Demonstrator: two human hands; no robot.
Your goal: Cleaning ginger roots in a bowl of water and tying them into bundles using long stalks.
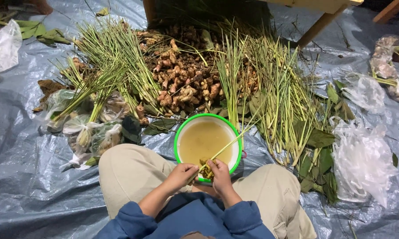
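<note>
Green-rimmed bowl (pixel 208 118) of murky water, both hands at its near edge.
Left hand (pixel 181 176) and right hand (pixel 220 173) grip one stalk (pixel 221 149) over it; big piles of stalks (pixel 279 88) and roots (pixel 181 75) lie beyond, seemingly undone.

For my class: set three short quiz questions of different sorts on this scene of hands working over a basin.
1. True or false: the green-rimmed basin holds cloudy liquid.
2. What lies piled beyond the basin, between the green stalks? A) roots B) fish C) bottles
3. Which hand grips the stalk at its base?

Key: 1 true. 2 A, the roots. 3 Both: the left hand and right hand meet on it at the basin's near rim.
</note>
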